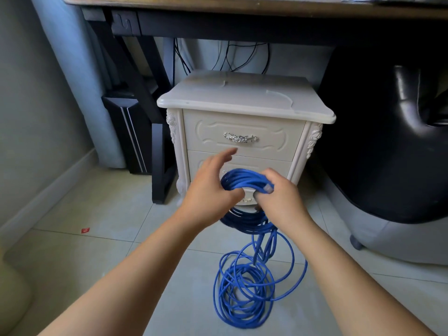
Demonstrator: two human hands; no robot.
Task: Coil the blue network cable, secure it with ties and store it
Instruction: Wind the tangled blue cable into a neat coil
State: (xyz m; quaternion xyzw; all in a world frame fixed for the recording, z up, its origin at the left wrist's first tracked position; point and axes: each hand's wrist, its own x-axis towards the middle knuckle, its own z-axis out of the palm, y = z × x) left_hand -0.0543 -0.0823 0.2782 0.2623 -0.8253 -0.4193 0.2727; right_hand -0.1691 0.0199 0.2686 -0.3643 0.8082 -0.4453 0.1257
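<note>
The blue network cable (243, 282) lies partly in loose loops on the tiled floor and partly wound into a coil (240, 180) held in front of the cabinet. My right hand (281, 202) grips the coil's right side, with the clear plug end (268, 188) sticking out by its fingers. My left hand (211, 187) is at the coil's left side, fingers straight and spread, thumb against the loops. Two pale cable ties (281, 97) lie on the cabinet top.
A cream bedside cabinet (242, 132) with two drawers and a silver handle (240, 137) stands under a dark wooden desk (218, 10). A black chair (388, 141) is at the right, a black PC case (131, 132) at the left. Black wires hang behind.
</note>
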